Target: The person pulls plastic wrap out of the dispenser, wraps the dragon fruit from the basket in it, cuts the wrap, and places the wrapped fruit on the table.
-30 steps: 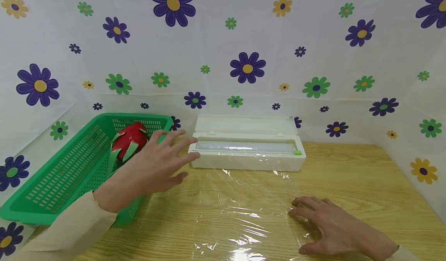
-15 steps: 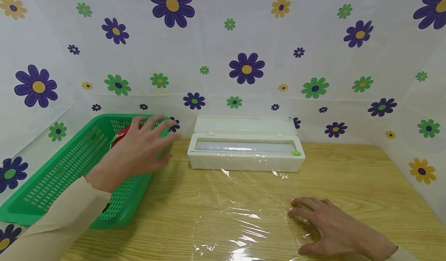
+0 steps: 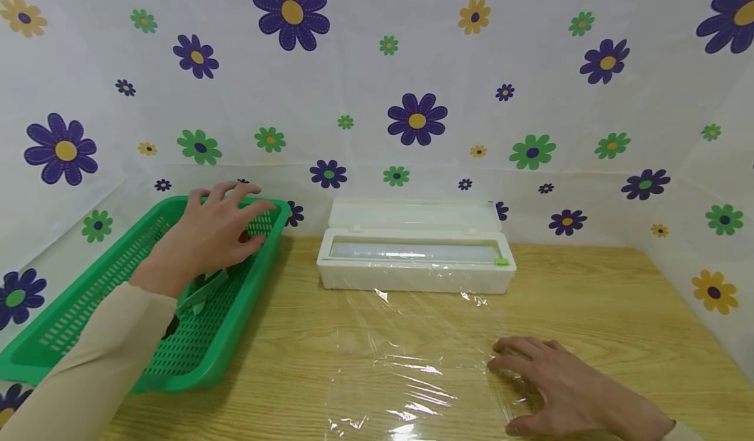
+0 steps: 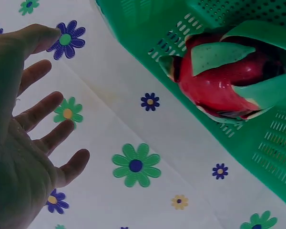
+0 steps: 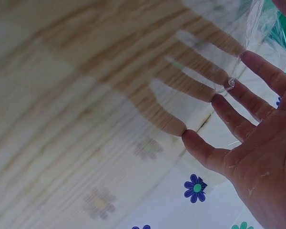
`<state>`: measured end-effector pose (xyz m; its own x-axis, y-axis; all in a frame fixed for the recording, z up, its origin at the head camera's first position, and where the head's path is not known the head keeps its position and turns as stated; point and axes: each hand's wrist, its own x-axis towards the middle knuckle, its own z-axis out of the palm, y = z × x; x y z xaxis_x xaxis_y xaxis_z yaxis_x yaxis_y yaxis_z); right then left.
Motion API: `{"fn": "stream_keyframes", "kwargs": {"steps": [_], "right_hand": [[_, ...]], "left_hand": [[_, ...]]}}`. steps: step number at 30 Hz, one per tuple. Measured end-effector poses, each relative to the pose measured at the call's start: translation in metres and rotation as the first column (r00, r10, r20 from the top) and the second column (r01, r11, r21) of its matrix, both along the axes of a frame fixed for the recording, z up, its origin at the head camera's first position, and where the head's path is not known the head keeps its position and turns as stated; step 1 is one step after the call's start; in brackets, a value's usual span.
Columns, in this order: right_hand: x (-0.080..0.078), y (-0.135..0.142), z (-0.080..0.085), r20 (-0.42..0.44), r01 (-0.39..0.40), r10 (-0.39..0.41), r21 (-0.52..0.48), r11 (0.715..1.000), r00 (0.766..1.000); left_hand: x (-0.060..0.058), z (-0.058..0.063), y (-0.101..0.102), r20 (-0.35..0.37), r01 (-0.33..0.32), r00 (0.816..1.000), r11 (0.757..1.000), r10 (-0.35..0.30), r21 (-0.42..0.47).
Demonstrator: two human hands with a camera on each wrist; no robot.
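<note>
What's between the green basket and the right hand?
From the right hand: clear wrap, then bare table beside the basket. The head view shows it.

I can see the left hand (image 3: 206,235) out at the person's eleven o'clock, fingers (image 3: 256,211) spread and loosely bent, the sleeved forearm (image 3: 97,352) behind it; the right hand (image 3: 565,388) sits at two o'clock, palm (image 5: 269,176) raised, fingers pointing toward ten.

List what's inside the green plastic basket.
A red dragon fruit. In the head view, the left hand and sleeve hide most of it and part of the basket.
</note>
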<state>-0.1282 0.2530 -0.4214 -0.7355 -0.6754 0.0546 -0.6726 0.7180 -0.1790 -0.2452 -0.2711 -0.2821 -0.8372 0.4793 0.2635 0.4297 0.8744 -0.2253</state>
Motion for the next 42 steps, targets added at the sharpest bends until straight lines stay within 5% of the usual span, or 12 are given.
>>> {"fn": "stream_keyframes", "kwargs": {"steps": [16, 32, 42], "right_hand": [[0.000, 0.000, 0.002, 0.002, 0.008, -0.008, 0.010, 1.000, 1.000], [0.001, -0.001, -0.001, 0.034, 0.038, -0.038, 0.001, 0.999, 0.999], [0.001, 0.000, -0.002, 0.015, 0.037, -0.037, -0.012, 0.999, 0.999]], "left_hand": [[-0.021, -0.014, -0.026, 0.187, -0.188, 0.964, 0.982, 0.187, -0.013], [-0.026, -0.042, -0.034, 0.344, -0.325, 0.872, 0.937, 0.349, -0.128], [-0.031, -0.052, -0.034, 0.347, -0.352, 0.866, 0.932, 0.361, -0.092]]}}
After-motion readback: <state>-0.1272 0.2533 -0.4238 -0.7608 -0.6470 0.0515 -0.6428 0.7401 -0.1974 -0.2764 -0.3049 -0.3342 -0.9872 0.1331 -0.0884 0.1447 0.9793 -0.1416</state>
